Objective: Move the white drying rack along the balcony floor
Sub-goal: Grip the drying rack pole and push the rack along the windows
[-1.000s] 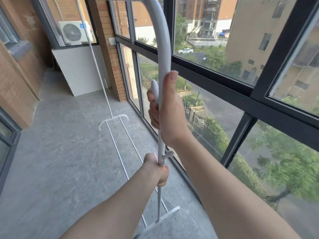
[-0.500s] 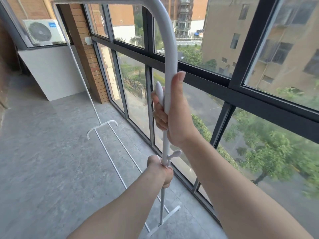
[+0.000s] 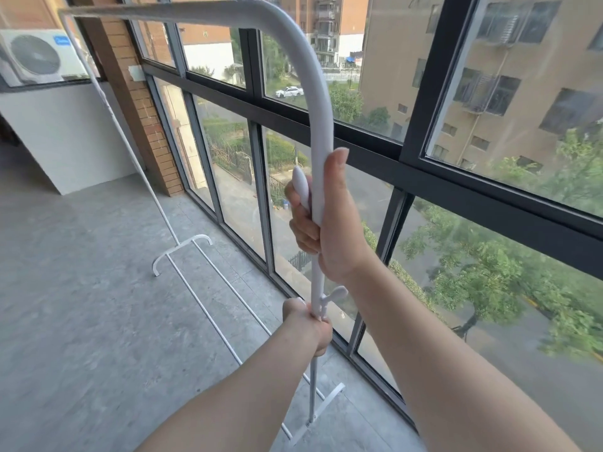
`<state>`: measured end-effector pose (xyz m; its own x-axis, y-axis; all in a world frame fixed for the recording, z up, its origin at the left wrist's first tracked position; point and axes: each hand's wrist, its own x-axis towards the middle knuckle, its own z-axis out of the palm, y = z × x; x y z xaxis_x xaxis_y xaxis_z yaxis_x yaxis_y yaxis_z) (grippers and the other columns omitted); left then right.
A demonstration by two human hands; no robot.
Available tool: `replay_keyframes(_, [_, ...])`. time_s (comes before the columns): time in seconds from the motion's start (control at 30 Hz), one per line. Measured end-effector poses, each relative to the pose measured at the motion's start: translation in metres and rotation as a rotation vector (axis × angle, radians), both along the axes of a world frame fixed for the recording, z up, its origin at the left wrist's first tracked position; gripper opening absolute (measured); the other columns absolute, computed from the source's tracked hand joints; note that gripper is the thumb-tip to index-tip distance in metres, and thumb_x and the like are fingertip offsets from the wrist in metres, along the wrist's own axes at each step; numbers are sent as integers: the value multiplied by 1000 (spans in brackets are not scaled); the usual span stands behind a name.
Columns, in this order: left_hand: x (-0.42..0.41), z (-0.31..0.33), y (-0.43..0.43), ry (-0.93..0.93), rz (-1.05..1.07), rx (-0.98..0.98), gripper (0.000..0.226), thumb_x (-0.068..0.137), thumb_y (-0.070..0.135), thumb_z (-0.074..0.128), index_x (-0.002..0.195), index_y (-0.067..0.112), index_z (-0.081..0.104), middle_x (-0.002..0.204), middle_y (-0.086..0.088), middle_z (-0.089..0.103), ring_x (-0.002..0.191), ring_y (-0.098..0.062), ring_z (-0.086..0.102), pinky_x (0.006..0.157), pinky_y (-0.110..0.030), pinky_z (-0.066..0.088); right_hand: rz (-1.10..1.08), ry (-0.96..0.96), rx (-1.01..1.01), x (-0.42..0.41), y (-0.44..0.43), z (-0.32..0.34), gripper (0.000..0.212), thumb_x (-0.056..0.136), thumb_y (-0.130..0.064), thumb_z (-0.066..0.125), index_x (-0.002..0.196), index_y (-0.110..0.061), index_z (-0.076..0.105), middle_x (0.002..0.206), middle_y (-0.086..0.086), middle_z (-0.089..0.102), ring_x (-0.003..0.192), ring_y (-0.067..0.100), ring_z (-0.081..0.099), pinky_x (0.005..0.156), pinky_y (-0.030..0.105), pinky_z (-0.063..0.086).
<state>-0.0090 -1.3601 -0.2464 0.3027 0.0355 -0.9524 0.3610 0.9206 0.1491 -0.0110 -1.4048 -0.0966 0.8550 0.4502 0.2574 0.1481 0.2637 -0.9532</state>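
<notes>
The white drying rack [image 3: 321, 132] stood on the grey, mottled balcony floor [image 3: 81, 321] just beside the dark-framed window wall [image 3: 401, 203], running lengthwise along the glass. It was a thin frame of smooth, round white tube: a top bar ran level from the far upright, bent in a wide curve and came down as the near upright, which met a flat foot bar [image 3: 321, 409] lying crosswise on the floor. Two slim rails ran low along the floor from that foot to the far foot [image 3: 182, 251], a small arch with down-turned ends. Both hands gripped the near upright, one above the other. The right hand [image 3: 329, 220] was closed around the tube at about mid-height, thumb laid straight up along it and fingers wrapped round the far side, next to a white, rounded peg [image 3: 300, 187] that jutted from the tube. The left hand [image 3: 308, 324] was clenched in a fist around the tube lower down, just under a small white hook [image 3: 332, 295] that stuck out toward the window. Beyond the rack's far end stood a red brick pillar [image 3: 137, 102] and a plain white low wall [image 3: 65, 135].
</notes>
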Motion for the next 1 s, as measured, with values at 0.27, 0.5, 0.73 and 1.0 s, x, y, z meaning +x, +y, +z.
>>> replay_keyframes(0.27, [15, -15, -18, -12, -50, -16, 33, 91, 24, 42, 90, 0, 65, 110, -26, 41, 107, -26, 48, 47, -23, 42, -24, 33, 1, 17, -25, -9, 87, 54, -109, 38, 67, -24, 50, 49, -7, 28, 43, 14, 16, 43, 28, 17])
replay_keyframes(0.5, [24, -21, -16, -45, -192, -86, 34, 95, 24, 47, 89, -5, 62, 101, -22, 50, 93, -22, 50, 78, -15, 54, -44, 32, 13, 29, -36, -11, 84, 61, -106, 34, 67, -25, 51, 47, -10, 30, 41, 13, 16, 41, 26, 17])
replay_keyframes(0.73, [28, -28, 13, -125, -633, -40, 37, 86, 7, 58, 119, -9, 60, 147, -29, 33, 100, -49, 54, 75, -38, 63, -248, -43, -89, 30, -30, -17, 105, 71, -103, 21, 80, -9, 67, 47, 2, 42, 40, 20, 29, 47, 29, 29])
replay_keyframes(1.0, [52, -27, 84, -211, -739, 84, 25, 89, 13, 61, 110, -1, 62, 152, -33, 33, 143, -48, 35, 108, -51, 43, -874, -423, -191, 8, -16, -16, 39, 102, -61, 46, 115, -26, 58, 105, -6, 63, 100, 26, 64, 91, 55, 52])
